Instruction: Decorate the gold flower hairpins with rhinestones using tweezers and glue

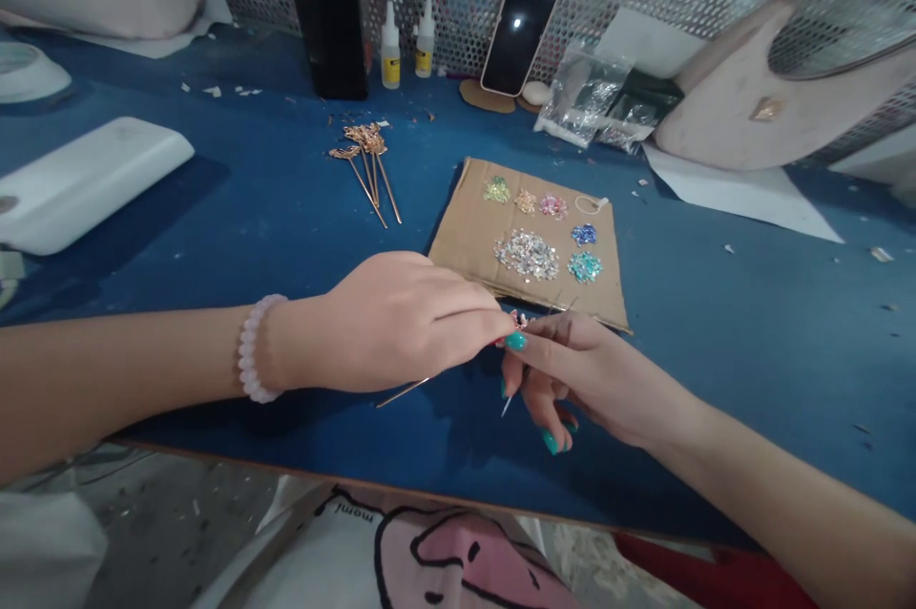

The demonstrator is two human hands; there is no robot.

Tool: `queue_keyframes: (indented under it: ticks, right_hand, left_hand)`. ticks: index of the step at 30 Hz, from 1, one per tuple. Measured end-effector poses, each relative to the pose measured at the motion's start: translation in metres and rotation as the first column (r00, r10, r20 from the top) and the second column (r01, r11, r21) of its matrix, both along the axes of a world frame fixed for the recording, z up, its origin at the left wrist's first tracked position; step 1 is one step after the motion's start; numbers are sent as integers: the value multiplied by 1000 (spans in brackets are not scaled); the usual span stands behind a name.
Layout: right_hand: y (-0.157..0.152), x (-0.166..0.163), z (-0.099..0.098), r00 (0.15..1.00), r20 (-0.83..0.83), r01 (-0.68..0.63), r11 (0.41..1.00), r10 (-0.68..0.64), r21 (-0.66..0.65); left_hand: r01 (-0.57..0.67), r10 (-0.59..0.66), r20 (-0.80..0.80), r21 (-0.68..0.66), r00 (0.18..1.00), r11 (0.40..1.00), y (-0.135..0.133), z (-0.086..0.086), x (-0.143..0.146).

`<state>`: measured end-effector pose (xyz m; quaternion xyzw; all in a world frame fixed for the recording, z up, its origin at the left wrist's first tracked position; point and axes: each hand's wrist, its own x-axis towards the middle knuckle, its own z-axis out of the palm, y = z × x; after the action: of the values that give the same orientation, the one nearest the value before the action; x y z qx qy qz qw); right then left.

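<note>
My left hand point(386, 323), with a pale bead bracelet point(258, 348) at the wrist, is closed around a gold-coloured hair stick point(402, 393). The stick's plain end juts out below the hand. Its small pink-and-red decorated head point(519, 319) shows between my two hands, largely covered by fingers. My right hand point(572, 351), with green nails, pinches at that head with thumb and forefinger. A thin metal tool point(508, 406) also runs through the right fingers; its exact kind is hidden. Just beyond the hands lies a cardboard sheet point(458, 227) bearing small piles of coloured rhinestones point(528, 255).
Several gold hair sticks point(372, 170) lie at the back left. Two glue bottles point(390, 51), a black upright object point(325, 8) and a phone point(522, 27) stand along the perforated panel. Plastic bags point(587, 98), a handbag point(722, 113) and a white case point(93, 184) occupy the sides.
</note>
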<state>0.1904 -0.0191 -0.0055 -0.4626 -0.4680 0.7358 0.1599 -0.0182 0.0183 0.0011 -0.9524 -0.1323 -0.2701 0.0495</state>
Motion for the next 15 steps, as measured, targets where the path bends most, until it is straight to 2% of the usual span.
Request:
queue_keyframes:
  ticks: [6,15]
  right_hand:
    - [-2,2,0,999,44,-37,992,31,125]
    - [-4,-3,1,994,107,-1,991,-14,135]
  left_hand:
    - [43,-43,-26,14,999,999,2,6,-4]
    - [77,-74,-58,52,996,996,2,6,-4]
